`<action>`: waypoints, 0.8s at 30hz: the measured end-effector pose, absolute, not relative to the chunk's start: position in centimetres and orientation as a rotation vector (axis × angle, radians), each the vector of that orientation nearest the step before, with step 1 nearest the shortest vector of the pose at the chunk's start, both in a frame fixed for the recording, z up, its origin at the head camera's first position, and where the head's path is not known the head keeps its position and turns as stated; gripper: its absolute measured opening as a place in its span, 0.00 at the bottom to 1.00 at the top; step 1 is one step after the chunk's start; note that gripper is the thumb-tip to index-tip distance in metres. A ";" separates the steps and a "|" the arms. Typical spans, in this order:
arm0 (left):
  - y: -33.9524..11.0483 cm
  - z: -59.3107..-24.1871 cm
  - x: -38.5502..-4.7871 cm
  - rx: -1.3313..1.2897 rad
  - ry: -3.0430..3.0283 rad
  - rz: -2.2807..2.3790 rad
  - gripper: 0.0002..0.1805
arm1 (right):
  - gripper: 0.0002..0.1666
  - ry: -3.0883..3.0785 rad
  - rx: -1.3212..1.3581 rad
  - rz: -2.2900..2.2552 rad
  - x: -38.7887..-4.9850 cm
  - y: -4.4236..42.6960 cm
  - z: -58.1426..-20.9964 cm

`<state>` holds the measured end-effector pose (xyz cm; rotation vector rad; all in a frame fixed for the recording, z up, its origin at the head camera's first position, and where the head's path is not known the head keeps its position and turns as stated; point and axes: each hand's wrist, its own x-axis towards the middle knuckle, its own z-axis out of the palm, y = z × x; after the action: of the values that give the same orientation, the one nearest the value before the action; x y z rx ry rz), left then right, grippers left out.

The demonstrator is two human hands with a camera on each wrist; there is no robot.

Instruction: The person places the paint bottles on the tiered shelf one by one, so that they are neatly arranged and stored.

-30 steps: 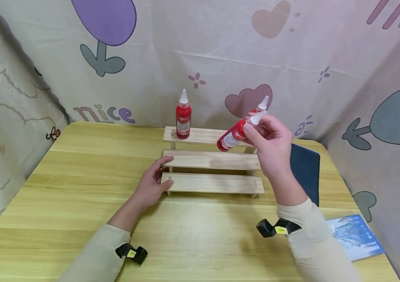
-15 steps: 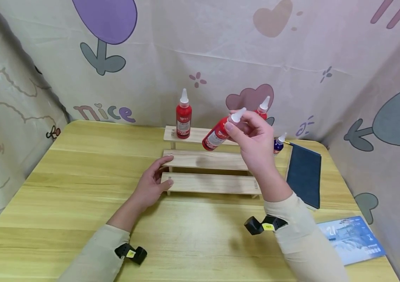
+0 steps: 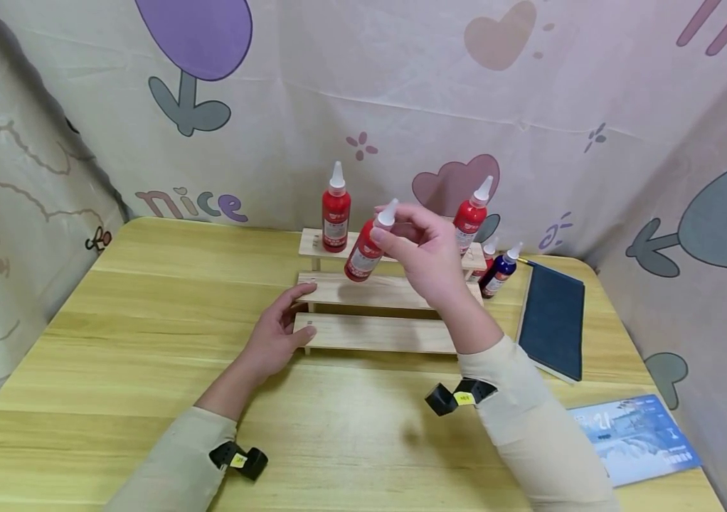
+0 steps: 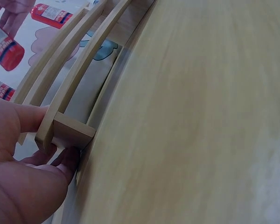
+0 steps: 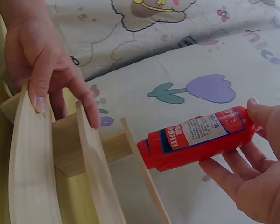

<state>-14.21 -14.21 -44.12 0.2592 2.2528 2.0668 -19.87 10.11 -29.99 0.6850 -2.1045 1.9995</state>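
Note:
My left hand (image 3: 274, 341) holds the left end of a three-tier wooden rack (image 3: 376, 333), thumb on the bottom shelf and fingers at the middle one. Its fingers curl round the rack's end in the left wrist view. My right hand (image 3: 429, 259) pinches a red bottle (image 3: 361, 257) near its white nozzle. The bottle hangs tilted, in front of the top shelf and above the middle one. On the top shelf, one red bottle (image 3: 336, 222) stands at the left end and another red bottle (image 3: 468, 224) at the right end.
Right of the rack are a dark blue bottle (image 3: 498, 274) and a red bottle (image 3: 489, 257), partly hidden. A dark blue notebook (image 3: 553, 320) and a light blue booklet (image 3: 639, 439) lie on the wooden table (image 3: 120, 341). A patterned cloth (image 3: 299, 92) hangs behind.
My right hand has carried the red bottle leftward and slightly down, tipping it more upright. The right-end red bottle and the blue bottle have come into fuller view. My left hand stays put.

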 end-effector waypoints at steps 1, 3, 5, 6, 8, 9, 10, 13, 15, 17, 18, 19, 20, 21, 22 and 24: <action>-14.2 -44.1 -14.2 0.257 2.254 2.065 0.39 | 0.16 -2.124 0.696 1.988 -20.0 9.9 -30.1; -14.2 -44.2 -14.2 0.255 2.259 2.061 0.38 | 0.16 -2.171 0.716 1.955 -20.1 9.5 -30.4; -14.2 -44.2 -14.2 0.250 2.265 2.054 0.38 | 0.16 -2.211 0.734 1.932 -20.2 9.1 -30.7; -14.3 -44.2 -14.2 0.248 2.268 2.052 0.38 | 0.16 -2.227 0.745 1.922 -20.3 8.9 -30.8; -14.3 -44.2 -14.2 0.246 2.272 2.047 0.38 | 0.16 -2.252 0.762 1.909 -20.5 8.5 -31.0; -14.3 -44.2 -14.2 0.248 2.273 2.044 0.38 | 0.17 -2.264 0.769 1.903 -20.6 8.4 -31.1; -14.3 -44.2 -14.2 0.248 2.273 2.044 0.38 | 0.17 -2.275 0.772 1.898 -20.6 8.2 -31.2; -14.3 -44.1 -14.2 0.252 2.273 2.037 0.38 | 0.17 -2.304 0.771 1.893 -20.8 7.7 -31.6; -14.2 -44.1 -14.2 0.257 2.271 2.035 0.37 | 0.17 -2.316 0.770 1.887 -20.9 7.5 -31.8; -14.2 -44.1 -14.3 0.254 2.270 2.035 0.37 | 0.17 -2.327 0.778 1.878 -21.1 7.2 -32.0; -14.2 -44.1 -14.3 0.253 2.269 2.036 0.37 | 0.17 -2.333 0.786 1.872 -21.2 7.0 -32.1; -14.2 -44.1 -14.3 0.253 2.268 2.038 0.37 | 0.17 -2.343 0.791 1.862 -21.2 6.9 -32.2; -14.2 -44.1 -14.3 0.253 2.267 2.039 0.38 | 0.17 -2.354 0.793 1.852 -21.3 6.8 -32.3; -14.2 -44.1 -14.3 0.252 2.267 2.040 0.38 | 0.18 -2.364 0.793 1.847 -21.3 6.6 -32.4; -14.3 -44.1 -14.3 0.253 2.268 2.040 0.38 | 0.18 -2.375 0.788 1.842 -21.3 6.5 -32.4; -14.3 -44.2 -14.3 0.260 2.269 2.040 0.38 | 0.19 -2.385 0.778 1.841 -21.3 6.3 -32.5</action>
<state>-14.35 -14.26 -44.15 0.2597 2.2689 2.0398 -21.33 6.30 -32.49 0.7783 -2.3854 1.8406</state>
